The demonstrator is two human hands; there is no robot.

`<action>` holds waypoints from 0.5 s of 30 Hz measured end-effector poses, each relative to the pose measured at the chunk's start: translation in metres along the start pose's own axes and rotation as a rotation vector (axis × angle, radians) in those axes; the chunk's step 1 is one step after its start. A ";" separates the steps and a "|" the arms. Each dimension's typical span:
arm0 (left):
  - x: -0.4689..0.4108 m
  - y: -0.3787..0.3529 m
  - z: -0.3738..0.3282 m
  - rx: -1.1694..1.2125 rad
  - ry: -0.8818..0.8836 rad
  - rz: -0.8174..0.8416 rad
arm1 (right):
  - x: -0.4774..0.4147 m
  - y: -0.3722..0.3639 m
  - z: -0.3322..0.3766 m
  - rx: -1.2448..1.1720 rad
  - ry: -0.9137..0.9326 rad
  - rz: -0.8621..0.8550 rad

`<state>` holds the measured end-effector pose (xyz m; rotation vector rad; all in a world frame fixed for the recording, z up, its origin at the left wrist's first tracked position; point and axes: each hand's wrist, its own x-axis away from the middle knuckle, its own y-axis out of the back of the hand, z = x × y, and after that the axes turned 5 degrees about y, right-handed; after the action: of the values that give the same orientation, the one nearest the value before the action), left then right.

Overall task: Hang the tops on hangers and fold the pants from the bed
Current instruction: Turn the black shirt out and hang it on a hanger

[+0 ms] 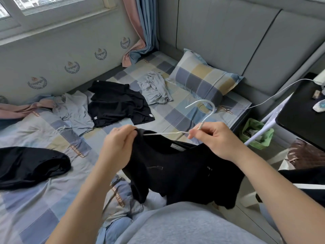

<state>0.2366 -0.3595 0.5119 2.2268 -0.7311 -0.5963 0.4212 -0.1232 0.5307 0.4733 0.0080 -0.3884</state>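
A black top (pixel 181 173) hangs in front of me over the bed's near edge. My left hand (pixel 117 145) pinches its left shoulder seam. My right hand (pixel 214 140) grips the neck of a white hanger (pixel 204 110); its hook points up and one arm runs left into the top's collar. On the checked bed (pixel 177 113) farther back lie another black top (pixel 116 104), a pale blue garment (pixel 77 113) beside it, a crumpled grey one (pixel 154 90), and a black garment (pixel 29 166) at the left.
A checked pillow (pixel 204 78) leans on the grey padded headboard (pixel 228 36). A white cable (pixel 263 101) runs from the bed to a black desk (pixel 304 115) at right. A green bin (pixel 258 134) stands between bed and desk. A curtain (pixel 140 32) hangs in the corner.
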 end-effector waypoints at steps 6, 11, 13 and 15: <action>-0.003 0.005 0.003 -0.003 0.037 0.013 | -0.002 0.012 0.012 0.016 -0.001 0.003; -0.002 -0.002 0.004 0.070 0.030 0.113 | 0.000 0.004 0.017 0.005 0.035 -0.012; -0.001 -0.002 0.007 0.106 0.047 0.180 | 0.001 0.005 0.018 -0.002 0.079 -0.060; 0.001 -0.004 0.013 0.092 0.111 0.237 | 0.002 0.009 0.019 0.009 0.123 -0.107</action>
<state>0.2310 -0.3634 0.5004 2.1944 -0.9640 -0.3259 0.4243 -0.1252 0.5512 0.5066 0.1515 -0.4637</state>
